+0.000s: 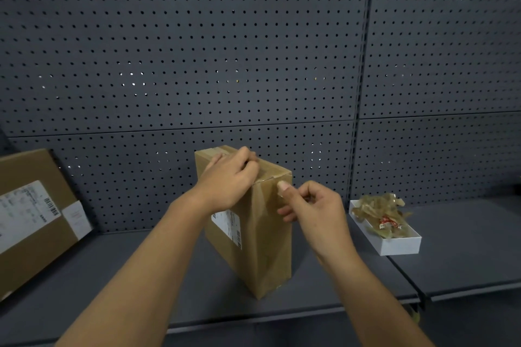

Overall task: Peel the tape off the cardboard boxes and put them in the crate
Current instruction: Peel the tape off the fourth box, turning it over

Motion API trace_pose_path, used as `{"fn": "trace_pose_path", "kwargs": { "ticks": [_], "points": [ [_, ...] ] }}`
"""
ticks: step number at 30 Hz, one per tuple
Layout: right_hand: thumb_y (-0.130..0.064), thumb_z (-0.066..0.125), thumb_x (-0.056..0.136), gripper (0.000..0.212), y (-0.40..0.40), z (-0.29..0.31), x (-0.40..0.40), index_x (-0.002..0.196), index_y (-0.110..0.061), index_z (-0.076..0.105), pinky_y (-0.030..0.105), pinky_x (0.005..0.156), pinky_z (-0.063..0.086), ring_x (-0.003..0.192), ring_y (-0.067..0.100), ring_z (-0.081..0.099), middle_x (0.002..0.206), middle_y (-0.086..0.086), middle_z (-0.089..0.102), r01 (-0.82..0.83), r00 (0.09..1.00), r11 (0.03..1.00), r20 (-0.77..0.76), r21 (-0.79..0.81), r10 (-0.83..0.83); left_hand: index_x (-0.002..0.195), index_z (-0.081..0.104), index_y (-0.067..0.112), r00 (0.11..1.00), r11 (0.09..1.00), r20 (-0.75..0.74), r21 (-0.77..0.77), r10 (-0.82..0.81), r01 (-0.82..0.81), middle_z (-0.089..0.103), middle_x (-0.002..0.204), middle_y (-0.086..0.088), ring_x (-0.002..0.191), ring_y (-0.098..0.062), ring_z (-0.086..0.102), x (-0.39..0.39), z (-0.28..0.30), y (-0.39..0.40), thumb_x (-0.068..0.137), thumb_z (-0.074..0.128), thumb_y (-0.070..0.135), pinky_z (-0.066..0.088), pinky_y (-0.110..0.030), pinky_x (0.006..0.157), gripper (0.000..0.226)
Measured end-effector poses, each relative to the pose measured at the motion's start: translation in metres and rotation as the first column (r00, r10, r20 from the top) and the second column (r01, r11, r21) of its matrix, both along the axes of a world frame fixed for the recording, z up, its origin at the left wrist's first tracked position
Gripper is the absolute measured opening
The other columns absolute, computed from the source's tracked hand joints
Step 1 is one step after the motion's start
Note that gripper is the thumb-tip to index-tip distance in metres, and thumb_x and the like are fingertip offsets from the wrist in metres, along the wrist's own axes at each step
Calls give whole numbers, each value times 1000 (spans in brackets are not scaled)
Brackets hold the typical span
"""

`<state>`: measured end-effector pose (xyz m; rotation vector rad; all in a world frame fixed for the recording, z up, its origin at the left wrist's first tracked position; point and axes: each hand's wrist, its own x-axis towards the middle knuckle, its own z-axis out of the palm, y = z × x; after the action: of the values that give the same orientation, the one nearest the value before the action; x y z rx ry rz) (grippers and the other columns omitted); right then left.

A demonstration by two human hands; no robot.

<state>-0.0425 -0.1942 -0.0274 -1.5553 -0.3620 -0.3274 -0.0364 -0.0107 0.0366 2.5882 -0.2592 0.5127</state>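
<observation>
Left hand (229, 177) grip curled over the top of the upright cardboard box (253, 234); right hand (313, 205) grip pinching clear tape (270, 191) at the box's upper near corner.

Box stands on end on the dark shelf (112, 276), near the middle, a little back from the front edge, white shipping label (227, 224) on its left face. Left fingers wrap the top edge, holding it steady. Right thumb and forefinger are pressed together on the tape where it folds down the front face. Second cardboard box (31, 211) leans at the shelf's left end, labels facing out. White tray (394, 239) sits to the right near the back panel, holding crumpled peeled tape (380, 210). Grey pegboard (253, 51) behind. Crate not in view.
</observation>
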Motion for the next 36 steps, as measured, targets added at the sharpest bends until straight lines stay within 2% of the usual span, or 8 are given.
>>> {"fn": "trace_pose_path", "kwargs": {
  "ticks": [4,12,18,23,27,31,33,36],
  "points": [
    [-7,71,95,29,3,1,1,75,11,60,20,64,54,67,14,70,74,14,71,-33,998,999,60,17,32,121,55,21,1000,1000,-8,9,16,-16,58,141,10,125,-8,46,2,-1,-3,94,17,43,15,-43,124,51],
    [1,67,94,23,7,11,-6,76,14,61,24,64,53,63,15,67,71,18,69,-84,993,995,82,47,80,137,54,19,999,999,-20,-16,-31,30,48,155,3,144,-14,37,0,1,5,109,30,19,22,-42,124,37],
    [8,63,91,25,15,39,-12,67,9,56,28,62,53,63,22,66,63,10,65,-103,977,988,199,116,79,131,53,21,997,996,-38,62,-61,63,55,143,0,133,-20,46,2,5,0,109,30,22,30,-41,115,31],
    [3,65,95,27,14,58,-8,69,5,58,30,63,53,63,22,67,68,10,68,-152,967,987,214,61,135,104,44,26,996,995,-73,89,-42,49,54,102,9,115,-24,51,3,8,4,110,30,24,30,-36,89,15],
    [-2,65,97,29,27,91,2,70,-1,56,31,61,53,58,15,63,69,15,68,-206,949,979,244,-2,200,137,51,18,991,980,-28,146,-131,134,59,133,-1,131,-23,49,3,10,-7,112,31,32,35,-45,114,35],
    [-24,65,102,35,27,105,20,76,-3,58,28,63,50,59,13,59,74,20,68,-187,951,975,227,-117,210,106,52,21,990,990,-39,38,-138,139,55,98,6,99,-22,52,4,8,1,108,37,22,37,-45,90,15],
    [-31,62,104,38,18,102,29,80,-2,57,25,62,52,62,13,63,69,12,68,-129,962,982,225,-136,157,98,47,33,992,993,-40,-21,-121,120,54,97,9,101,-25,51,4,5,12,108,37,26,36,-41,84,16],
    [-30,60,105,33,9,98,44,83,-5,56,35,76,61,77,23,71,75,11,69,-193,967,980,161,-49,198,136,49,30,988,988,-37,-46,-149,148,60,130,6,128,-22,49,5,3,17,105,33,39,35,-42,108,35]
  ]
}}
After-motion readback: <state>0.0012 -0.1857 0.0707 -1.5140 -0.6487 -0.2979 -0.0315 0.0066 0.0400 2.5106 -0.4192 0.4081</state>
